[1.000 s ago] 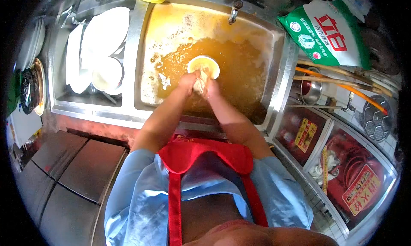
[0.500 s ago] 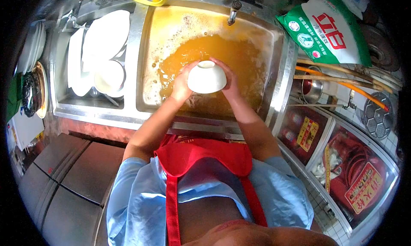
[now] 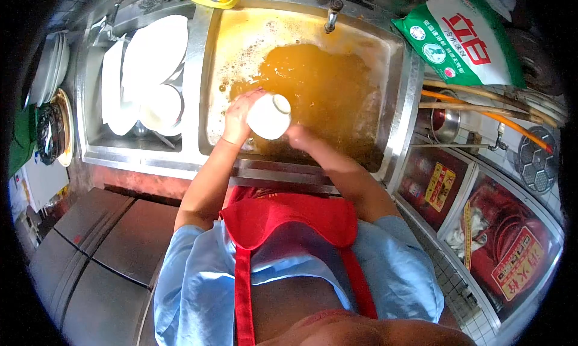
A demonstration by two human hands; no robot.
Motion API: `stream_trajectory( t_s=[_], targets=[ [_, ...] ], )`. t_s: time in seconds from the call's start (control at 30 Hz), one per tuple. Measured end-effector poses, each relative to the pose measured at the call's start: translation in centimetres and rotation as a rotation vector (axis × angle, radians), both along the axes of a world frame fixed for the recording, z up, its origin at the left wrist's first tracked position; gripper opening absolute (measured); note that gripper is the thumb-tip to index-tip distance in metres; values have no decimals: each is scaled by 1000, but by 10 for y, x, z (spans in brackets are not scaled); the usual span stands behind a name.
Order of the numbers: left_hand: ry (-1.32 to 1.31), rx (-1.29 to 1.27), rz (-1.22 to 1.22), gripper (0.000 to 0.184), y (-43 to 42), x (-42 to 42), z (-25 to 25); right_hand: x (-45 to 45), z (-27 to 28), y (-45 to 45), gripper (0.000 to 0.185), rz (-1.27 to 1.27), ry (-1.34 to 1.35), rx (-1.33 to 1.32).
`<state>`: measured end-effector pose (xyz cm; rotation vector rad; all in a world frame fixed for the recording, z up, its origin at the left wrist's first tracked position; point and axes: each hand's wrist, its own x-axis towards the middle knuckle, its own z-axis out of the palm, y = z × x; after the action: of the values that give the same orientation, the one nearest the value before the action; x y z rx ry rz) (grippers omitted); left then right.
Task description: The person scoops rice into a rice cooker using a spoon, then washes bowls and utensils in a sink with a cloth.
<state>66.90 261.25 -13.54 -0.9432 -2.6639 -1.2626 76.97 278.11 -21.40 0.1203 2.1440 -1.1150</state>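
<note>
A white bowl (image 3: 268, 118) is tilted above the brownish, foamy water of a large sink basin, its foot ring turned up and to the right. My left hand (image 3: 239, 114) grips the bowl by its left side, with fingers reaching behind it. Close by the bowl's lower right side is my right hand (image 3: 303, 139), smeared by motion; its fingers are partly hidden, and I cannot tell if they touch the bowl.
White dishes (image 3: 150, 51) and a white bowl (image 3: 161, 105) fill the left basin. A tap (image 3: 332, 15) reaches over the back of the main sink (image 3: 394, 99). To the right are a green and white bag (image 3: 460, 42), several long sticks (image 3: 475, 110) and a metal pot (image 3: 445, 124).
The bowl has moved left and tilted with my left hand. My right hand has left the bowl's right side and come lower and nearer to me. The view has shifted slightly.
</note>
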Motion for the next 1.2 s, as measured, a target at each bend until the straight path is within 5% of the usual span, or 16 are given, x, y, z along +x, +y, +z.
stream_trajectory(
  t_s=[0.07, 0.1, 0.17, 0.3, 0.5, 0.6, 0.63, 0.83, 0.97, 1.1, 1.2],
  targets=[
    [10, 1, -18, 32, -8, -2, -6, -4, -26, 16, 38, -152, -160, -189],
    [14, 7, -32, 32, -12, -2, -7, -4, -1, 24, 44, -473, -322, -300],
    [18, -2, -50, 33, -18, -2, -8, 4, 10, 49, 52, -718, -313, -885],
    [17, -90, -86, 34, -20, 4, -21, 8, 30, 57, 55, -966, -219, -1123],
    [6, -107, -207, 37, 0, 8, -25, -20, 76, 24, 50, -732, 147, -597],
    [-26, -159, -231, 37, 10, 11, -10, -35, 17, 24, 47, -813, 362, -366],
    [2, -126, -225, 37, 13, 11, -9, -42, 5, 29, 43, -787, 247, -209],
    [40, -123, -108, 36, 3, 3, -32, -27, 83, 31, 40, -860, -78, -557],
    [-20, -120, -120, 31, 5, 2, -27, -4, 73, 17, 43, -578, 408, -326],
    [-38, -47, -250, 33, 18, 6, -4, -19, 35, 22, 43, -785, 459, -265],
    [-137, -138, -272, 33, 24, 11, -1, -37, 21, 35, 39, -1255, -97, -1058]
  ],
)
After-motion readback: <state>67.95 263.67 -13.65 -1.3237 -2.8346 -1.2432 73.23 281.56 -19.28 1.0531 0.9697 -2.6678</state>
